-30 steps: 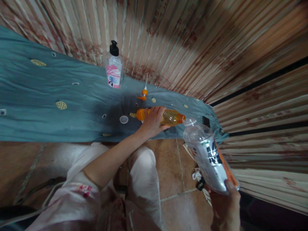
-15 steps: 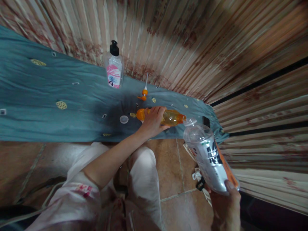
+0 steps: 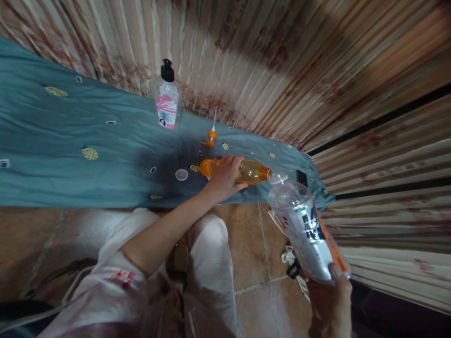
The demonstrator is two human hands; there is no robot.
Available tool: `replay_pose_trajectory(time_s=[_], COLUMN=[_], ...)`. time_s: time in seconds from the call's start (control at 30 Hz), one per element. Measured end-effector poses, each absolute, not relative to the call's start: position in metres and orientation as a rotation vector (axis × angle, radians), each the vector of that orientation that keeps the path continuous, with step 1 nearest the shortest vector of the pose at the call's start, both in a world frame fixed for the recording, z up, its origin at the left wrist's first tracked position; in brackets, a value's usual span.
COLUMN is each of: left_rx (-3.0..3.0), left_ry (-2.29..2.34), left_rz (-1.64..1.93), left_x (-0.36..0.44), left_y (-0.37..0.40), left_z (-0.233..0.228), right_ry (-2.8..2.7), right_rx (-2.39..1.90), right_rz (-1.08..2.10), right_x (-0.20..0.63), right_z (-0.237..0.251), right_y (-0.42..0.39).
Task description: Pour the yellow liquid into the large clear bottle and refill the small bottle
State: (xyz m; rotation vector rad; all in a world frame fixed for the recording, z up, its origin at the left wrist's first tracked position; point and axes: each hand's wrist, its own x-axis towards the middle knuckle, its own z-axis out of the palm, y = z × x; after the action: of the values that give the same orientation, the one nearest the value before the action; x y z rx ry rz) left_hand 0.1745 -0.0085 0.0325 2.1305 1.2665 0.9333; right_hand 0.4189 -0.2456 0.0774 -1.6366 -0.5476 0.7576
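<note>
1. Surface: a teal cloth point(image 3: 88, 136) with small yellow and white motifs, spread flat and running from the left edge to the right of centre; its near edge meets a brown tiled floor point(image 3: 246, 253).
2. Surroundings: pleated floral curtain point(image 3: 268, 61) behind and to the right of the cloth. The person's pale trousers show below the cloth edge.
3. On the cloth, upright at the back: a clear pump bottle point(image 3: 167, 101) with black top and pink label. Near it, to the right, a loose orange pump head point(image 3: 210, 137) with its tube pointing away. A small clear cap point(image 3: 181, 175) lies just left of the orange bottle.
4. Left hand point(image 3: 222, 178): fingers curled over the middle of the orange bottle point(image 3: 251, 172), gripping it against the cloth.
5. Right hand point(image 3: 331, 300): closed round the base of a clear plastic bottle point(image 3: 303, 230) with a white and orange label, held above the floor.
6. Orange bottle: lying on its side near the cloth's front edge, long axis left to right, one end close to the clear bottle's mouth.
7. Clear plastic bottle: tilted, open mouth pointing up and left toward the orange bottle, the two nearly touching.
</note>
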Motion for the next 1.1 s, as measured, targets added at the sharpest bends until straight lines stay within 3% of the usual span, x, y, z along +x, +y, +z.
replay_pose_trajectory(time_s=[1.1], left_rx=[2.138], left_ry=[1.260], left_rz=[0.982], left_x=[0.175], left_y=[-0.007], left_z=[0.028], right_ry=[-0.555], right_rx=[-1.642], right_rz=[0.724], right_x=[0.408], right_z=[0.082], right_y=[-0.245])
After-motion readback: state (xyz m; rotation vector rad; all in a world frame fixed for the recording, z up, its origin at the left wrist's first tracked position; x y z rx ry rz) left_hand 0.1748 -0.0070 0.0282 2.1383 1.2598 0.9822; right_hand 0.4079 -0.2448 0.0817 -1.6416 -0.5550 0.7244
